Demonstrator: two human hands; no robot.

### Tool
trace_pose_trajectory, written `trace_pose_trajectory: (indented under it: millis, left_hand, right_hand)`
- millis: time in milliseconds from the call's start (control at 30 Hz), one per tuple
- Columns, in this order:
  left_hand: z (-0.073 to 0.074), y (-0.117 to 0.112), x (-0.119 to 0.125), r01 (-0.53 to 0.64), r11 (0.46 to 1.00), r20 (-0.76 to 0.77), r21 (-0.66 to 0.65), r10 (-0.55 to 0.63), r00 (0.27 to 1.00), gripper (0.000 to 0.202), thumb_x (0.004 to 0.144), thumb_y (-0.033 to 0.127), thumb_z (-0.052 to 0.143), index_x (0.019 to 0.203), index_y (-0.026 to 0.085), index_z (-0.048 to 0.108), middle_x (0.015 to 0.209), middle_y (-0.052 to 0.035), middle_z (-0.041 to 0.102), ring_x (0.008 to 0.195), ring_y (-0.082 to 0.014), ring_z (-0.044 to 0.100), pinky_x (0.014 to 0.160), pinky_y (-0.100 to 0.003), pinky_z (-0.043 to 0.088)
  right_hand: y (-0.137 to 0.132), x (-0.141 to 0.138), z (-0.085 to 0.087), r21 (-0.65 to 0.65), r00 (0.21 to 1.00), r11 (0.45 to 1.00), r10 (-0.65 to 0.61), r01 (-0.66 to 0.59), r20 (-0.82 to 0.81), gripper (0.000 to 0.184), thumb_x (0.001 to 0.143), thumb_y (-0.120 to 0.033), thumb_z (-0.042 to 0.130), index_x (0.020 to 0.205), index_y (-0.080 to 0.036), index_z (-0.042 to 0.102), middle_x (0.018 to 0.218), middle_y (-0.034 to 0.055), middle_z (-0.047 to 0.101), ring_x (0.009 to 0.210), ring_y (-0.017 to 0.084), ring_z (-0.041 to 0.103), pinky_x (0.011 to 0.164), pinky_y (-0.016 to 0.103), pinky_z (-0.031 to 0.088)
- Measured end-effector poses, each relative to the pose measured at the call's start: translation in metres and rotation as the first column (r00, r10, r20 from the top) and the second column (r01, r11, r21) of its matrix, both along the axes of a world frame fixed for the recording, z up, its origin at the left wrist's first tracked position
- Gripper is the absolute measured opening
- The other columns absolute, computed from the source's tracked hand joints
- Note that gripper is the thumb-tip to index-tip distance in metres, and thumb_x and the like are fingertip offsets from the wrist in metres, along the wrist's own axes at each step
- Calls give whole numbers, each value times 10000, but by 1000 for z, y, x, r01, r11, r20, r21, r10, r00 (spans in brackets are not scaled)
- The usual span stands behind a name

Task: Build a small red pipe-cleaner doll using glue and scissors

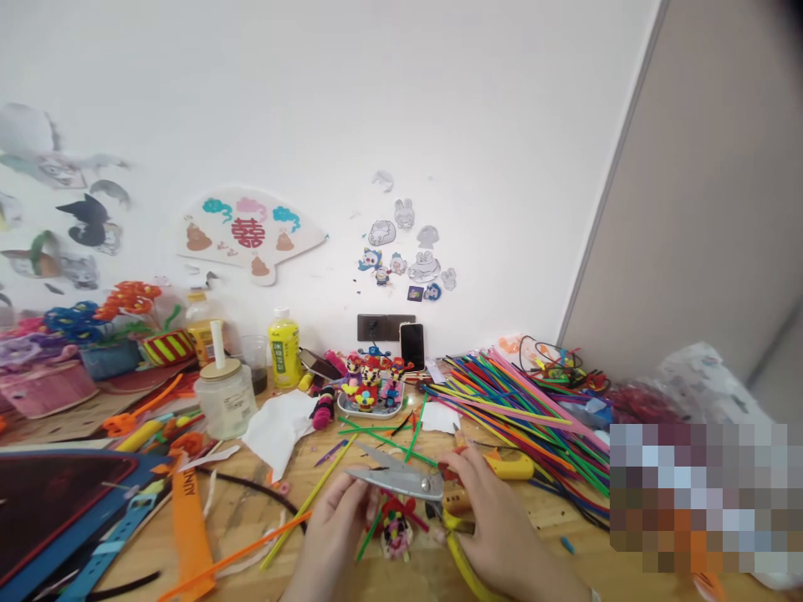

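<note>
Visibly, the right hand (505, 527) grips scissors (392, 478); the left hand's (332, 522) grip is hidden.

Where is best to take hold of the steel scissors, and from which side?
Take the scissors by the handle end, from the right, where the right hand is. The bare steel blades stand apart and point left, toward the left hand.

A wooden tabletop (238, 518) carries a heap of coloured plastic straws (520, 418), loose green straws (382, 439), a crumpled white tissue (276, 431), a yellow drink bottle (284, 351), a lidded glass jar (226, 400), an orange strip (191, 535) and a dark blue-edged mat (63, 518).
</note>
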State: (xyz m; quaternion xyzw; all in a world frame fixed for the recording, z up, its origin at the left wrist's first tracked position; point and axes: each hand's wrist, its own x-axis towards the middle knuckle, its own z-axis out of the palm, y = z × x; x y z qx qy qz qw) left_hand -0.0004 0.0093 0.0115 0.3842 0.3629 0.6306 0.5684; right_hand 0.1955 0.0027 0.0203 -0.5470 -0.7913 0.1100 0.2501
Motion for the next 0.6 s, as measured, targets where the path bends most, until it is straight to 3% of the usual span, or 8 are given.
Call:
trace_pose_trajectory:
  millis: [200,600]
  left_hand:
    - [-2,0,1,70,998,3,0,-70,998,355,687,452,629,501,174,510,455,55,450,463,-95,381,488,-225,315]
    - [-2,-2,5,64,998,0,-5,-64,998,308,705,392,593,506,178,496,471,45,477,454,-100,397,491,-238,307]
  right_hand:
    - [-3,-2,5,-24,1000,1000,-5,5,4,612,663,-334,640,1235,-232,448,1230,109,458,1158,302,426,891,361,402]
    - [-1,-2,-2,6,1000,1000,5,-5,19,688,673,-360,646,1301,-254,386,1246,102,440,1190,300,381,936,376,367]
